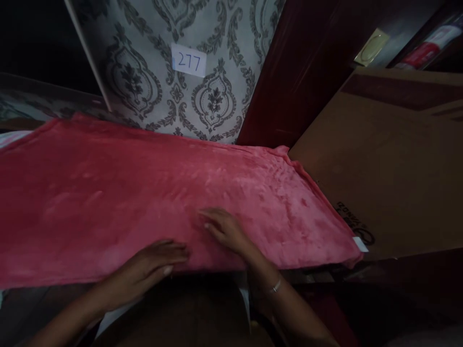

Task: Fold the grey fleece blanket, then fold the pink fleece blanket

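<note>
A pink plush blanket [119, 193] lies spread out across the surface in front of me, with a few soft wrinkles toward its right end. My left hand [152, 265] is over the blanket's near edge, fingers stretched out and pointing right. Slightly farther in, my right hand [224, 229] rests on or just above the cloth, its fingers extended to the left and a little blurred. Neither hand grips anything. A small white tag [360, 244] shows at the blanket's near right corner.
A large cardboard box [390, 159] stands along the blanket's right edge. Behind is patterned wallpaper [213, 101] with a paper label [189, 60] reading 277. A dark red wooden panel [285, 72] rises beside it. At upper left is a dark screen-like panel [39, 43].
</note>
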The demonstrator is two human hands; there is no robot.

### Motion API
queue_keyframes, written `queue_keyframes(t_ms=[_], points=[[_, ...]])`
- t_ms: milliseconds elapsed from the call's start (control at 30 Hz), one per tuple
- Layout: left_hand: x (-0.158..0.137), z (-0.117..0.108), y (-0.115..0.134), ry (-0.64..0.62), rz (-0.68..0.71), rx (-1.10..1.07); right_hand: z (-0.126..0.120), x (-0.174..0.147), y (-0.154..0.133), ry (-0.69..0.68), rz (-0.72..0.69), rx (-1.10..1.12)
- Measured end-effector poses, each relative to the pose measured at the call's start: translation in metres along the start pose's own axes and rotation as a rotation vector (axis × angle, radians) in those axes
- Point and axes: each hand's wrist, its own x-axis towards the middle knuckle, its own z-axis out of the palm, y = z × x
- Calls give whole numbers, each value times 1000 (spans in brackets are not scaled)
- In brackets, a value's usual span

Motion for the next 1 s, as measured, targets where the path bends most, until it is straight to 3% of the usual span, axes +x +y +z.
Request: queue_keyframes(t_ms=[100,233,333,433,633,767,900,1000], points=[[7,-27,1,173,-161,-106,15,53,3,-118,-55,-209],[16,-45,-31,421,-302,261,43,82,0,-265,-28,-386],[10,-38,-62,414,-413,524,54,71,-7,-344,-41,-405],[-2,-28,-76,364,-408,600,54,47,-17,-404,-117,-367],[-10,-18,-70,357,-381,681,50,4,-42,-484,-174,-242],[-20,-6,-66,412,-334,715,48,-9,-47,-541,-238,-58],[-33,7,-57,442,-295,723,44,12,-35,-432,-200,199],[-39,9,-43,464,-315,673,42,51,-23,-228,-124,154]])
